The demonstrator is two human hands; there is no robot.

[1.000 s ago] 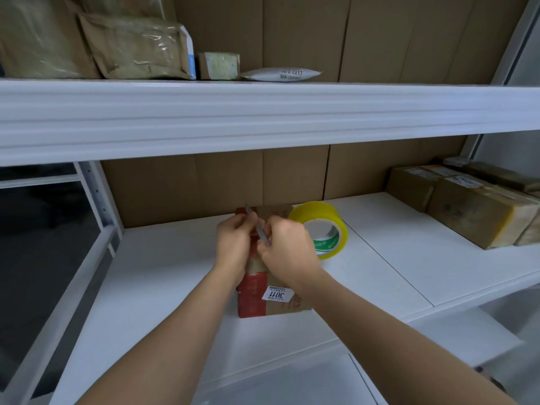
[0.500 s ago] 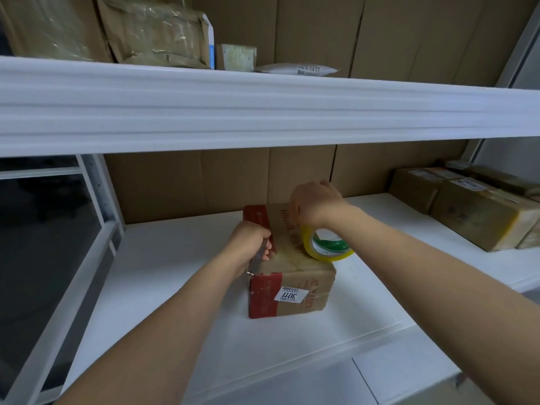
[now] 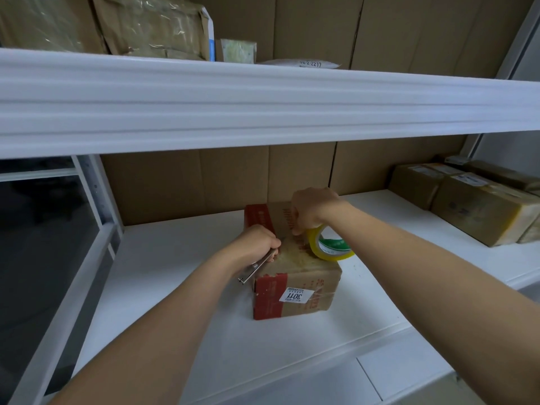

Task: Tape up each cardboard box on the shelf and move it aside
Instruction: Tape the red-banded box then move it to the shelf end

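Observation:
A brown cardboard box (image 3: pixel 295 276) with a red side band and a white "3011" label stands on the white shelf (image 3: pixel 181 287). My left hand (image 3: pixel 257 244) rests on the box's top left edge and grips a thin metal cutter (image 3: pixel 254 268) that points down and left. My right hand (image 3: pixel 311 210) holds a yellow tape roll (image 3: pixel 330 248) tilted over the far right part of the box top. Clear tape lies along the top of the box between my hands.
Several taped brown boxes (image 3: pixel 479 206) stand at the right end of the shelf. Brown cardboard sheets line the back. The upper shelf beam (image 3: pixel 263 103) runs overhead with wrapped parcels (image 3: pixel 152 27) on it. A white upright post (image 3: pixel 96 185) stands at left.
My right hand has taken the tape roll from the shelf and carried it over the box top. My left hand has dropped to the box's left edge with the cutter.

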